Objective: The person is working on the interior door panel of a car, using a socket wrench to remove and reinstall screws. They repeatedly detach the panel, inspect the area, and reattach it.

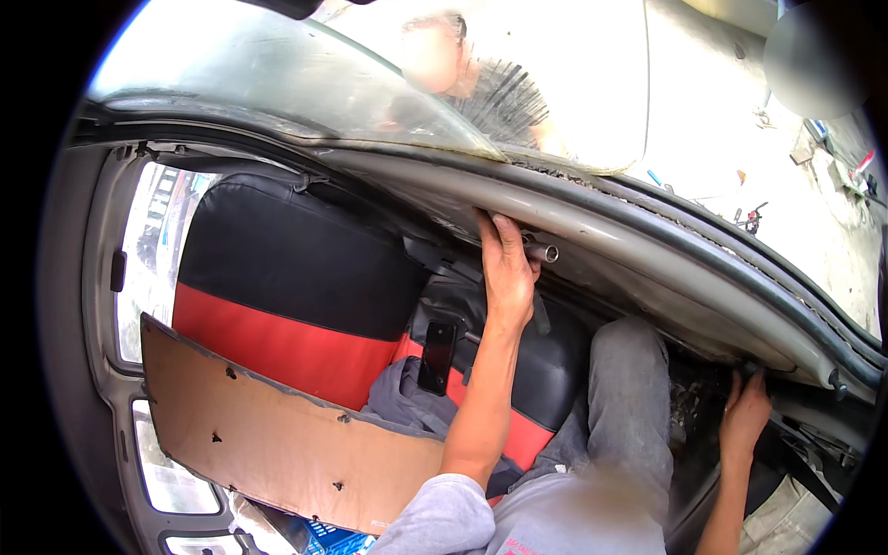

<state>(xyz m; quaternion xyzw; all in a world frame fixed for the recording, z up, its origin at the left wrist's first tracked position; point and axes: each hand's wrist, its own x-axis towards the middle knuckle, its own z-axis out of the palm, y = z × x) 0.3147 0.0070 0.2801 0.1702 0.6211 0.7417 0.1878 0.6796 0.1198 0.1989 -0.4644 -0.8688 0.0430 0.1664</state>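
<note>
My left hand [504,273] is on the underside of the grey car door [647,231], fingertips against its metal, closed round a shiny tubular socket tool [546,252] that sticks out to the right. My right hand [746,407] is farther along at the lower right edge of the same door, its fingers closed on something small and dark that I cannot make out. A black phone [437,356] lies on grey cloth left of my left forearm, by the black-and-red seats [287,250].
A brown panel [277,444] with clips leans across the seats at lower left. My bent knee [624,388] is between my arms. Another person [490,102] is beyond the glass pane [231,65]. Scattered tools [749,217] lie on the pale floor outside.
</note>
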